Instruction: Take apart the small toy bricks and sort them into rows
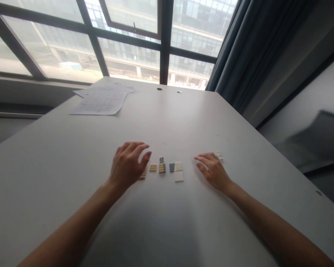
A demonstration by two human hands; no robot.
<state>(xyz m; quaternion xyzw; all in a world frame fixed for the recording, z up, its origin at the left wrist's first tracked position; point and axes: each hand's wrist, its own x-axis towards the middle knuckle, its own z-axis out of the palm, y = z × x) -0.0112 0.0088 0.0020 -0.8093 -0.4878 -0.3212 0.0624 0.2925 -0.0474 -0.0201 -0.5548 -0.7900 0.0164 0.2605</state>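
My left hand (129, 161) hovers over the table with thumb and fingers apart and nothing between them. It partly covers a tan studded brick plate (143, 175). Just right of it lies a small tan plate (153, 168). Beside that is a tan and dark grey piece (161, 168), with a small grey piece (161, 160) behind it. Further right, a dark grey plate (172, 167) adjoins a white studded plate (178, 166) and a smooth white tile (179, 176). My right hand (211, 168), fingers loosely stretched and holding nothing, is right of these pieces.
Small white pieces (219, 155) lie just beyond my right hand, partly hidden by it. Printed paper sheets (100, 102) rest at the far left of the white table (156, 126). Windows stand behind the far edge, and a dark curtain (239, 48) hangs at the right.
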